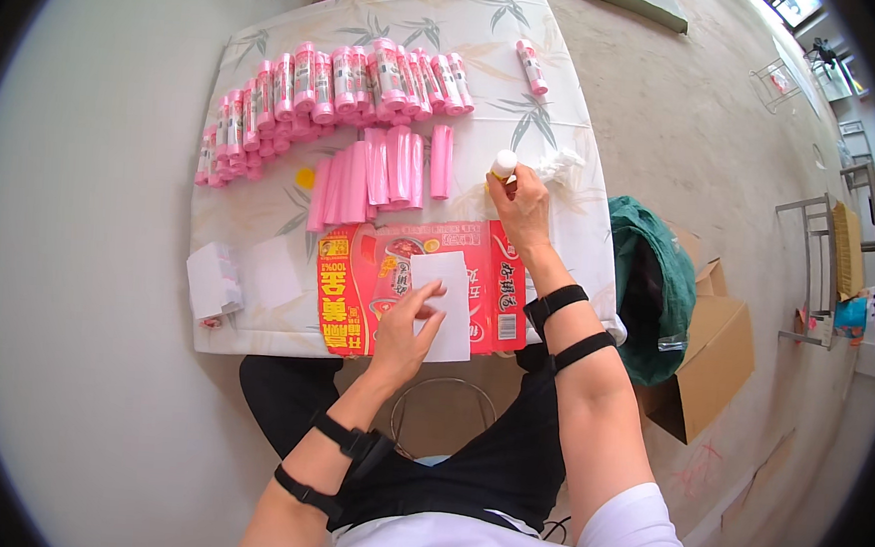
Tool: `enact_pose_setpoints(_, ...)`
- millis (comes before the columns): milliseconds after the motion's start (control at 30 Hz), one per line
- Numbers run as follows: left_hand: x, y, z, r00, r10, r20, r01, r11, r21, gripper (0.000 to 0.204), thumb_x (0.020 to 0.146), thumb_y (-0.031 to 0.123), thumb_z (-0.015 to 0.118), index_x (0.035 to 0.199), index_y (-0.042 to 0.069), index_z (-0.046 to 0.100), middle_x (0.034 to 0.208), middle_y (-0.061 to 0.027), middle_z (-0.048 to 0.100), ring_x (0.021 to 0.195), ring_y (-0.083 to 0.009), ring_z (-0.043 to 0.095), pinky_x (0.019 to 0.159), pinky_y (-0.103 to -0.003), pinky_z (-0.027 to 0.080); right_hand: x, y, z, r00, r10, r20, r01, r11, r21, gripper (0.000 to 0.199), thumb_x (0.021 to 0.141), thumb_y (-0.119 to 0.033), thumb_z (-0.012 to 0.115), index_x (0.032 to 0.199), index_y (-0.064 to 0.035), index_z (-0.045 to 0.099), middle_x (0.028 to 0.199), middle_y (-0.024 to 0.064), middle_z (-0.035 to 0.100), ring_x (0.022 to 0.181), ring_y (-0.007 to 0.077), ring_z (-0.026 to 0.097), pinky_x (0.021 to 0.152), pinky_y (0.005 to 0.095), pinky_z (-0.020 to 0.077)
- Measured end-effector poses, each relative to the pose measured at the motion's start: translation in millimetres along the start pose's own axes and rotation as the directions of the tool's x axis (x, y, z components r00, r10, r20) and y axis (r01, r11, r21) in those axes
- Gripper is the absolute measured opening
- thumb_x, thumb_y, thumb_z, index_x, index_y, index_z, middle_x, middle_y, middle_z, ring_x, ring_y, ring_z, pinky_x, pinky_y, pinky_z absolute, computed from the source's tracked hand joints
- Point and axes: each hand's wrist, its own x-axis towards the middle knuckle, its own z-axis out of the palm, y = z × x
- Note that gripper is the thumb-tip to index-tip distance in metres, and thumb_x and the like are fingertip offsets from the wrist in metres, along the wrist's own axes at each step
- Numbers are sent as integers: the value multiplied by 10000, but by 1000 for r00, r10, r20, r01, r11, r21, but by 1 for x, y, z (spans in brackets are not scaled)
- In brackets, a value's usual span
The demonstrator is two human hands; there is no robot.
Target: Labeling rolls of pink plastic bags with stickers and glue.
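Note:
My right hand [524, 205] grips a small white cylinder with some yellow on it, which looks like a glue stick [504, 162], standing at the table's right side. Its lower part is hidden by my fingers. My left hand [403, 340] rests at the left edge of a white sheet of paper [447, 324], thumb and fingers apart and slightly curled, gripping nothing. Under the paper lies a flattened red and yellow printed carton [364, 289]. Beyond it are bare pink rolls [375, 164], seemingly of thin plastic, with one roll [441, 161] set apart.
A long pile of pink rolls with printed labels [344, 82] spans the far left; one labelled roll [531, 67] lies far right. A yellow disc [305, 177], white paper stack [213, 282] and crumpled white tissue [564, 167] are on the table. Right: green bag [681, 298], cardboard box [718, 361].

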Motion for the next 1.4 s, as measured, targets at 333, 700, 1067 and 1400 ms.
enact_pose_setpoints(333, -54, -10, -6, 984, -117, 132, 129, 989, -80, 383, 871, 44, 603, 1250, 24, 555, 1122, -117, 668, 867, -191, 667, 814, -305, 514, -4, 6, -16, 995, 17, 101, -19, 1000, 14, 298, 750, -129, 745, 976, 6, 604, 852, 157, 644, 630, 235, 642, 619, 344, 522)
enact_pose_setpoints(700, -80, -20, -11, 976, -161, 148, 180, 976, -125, 341, 877, 54, 604, 1215, 13, 582, 1076, -107, 681, 872, -194, 666, 816, -307, 512, -23, -57, 70, 986, 97, -136, -130, 956, -263, 351, 825, -289, 685, 964, 15, 578, 983, 238, 611, 836, 329, 644, 729, 409, 518)
enact_pose_setpoints(1067, -66, 10, -34, 962, -244, -119, 165, 873, -458, 387, 943, 96, 575, 1293, -54, 504, 1183, -107, 622, 1055, -153, 599, 925, -294, 475, -57, -83, 45, 999, 43, 11, -41, 983, -176, 265, 747, -153, 695, 910, 37, 608, 853, 200, 593, 820, 358, 614, 747, 415, 509)
enact_pose_setpoints(1400, -124, 64, -48, 974, -205, 91, 196, 581, -790, 330, 896, 34, 643, 1216, 3, 564, 1173, -79, 619, 1064, -145, 589, 957, -310, 458, -224, -194, -88, 928, 77, 365, -215, 910, 355, 459, 677, -86, 821, 1073, -3, 604, 930, 102, 625, 844, 194, 628, 734, 300, 512)
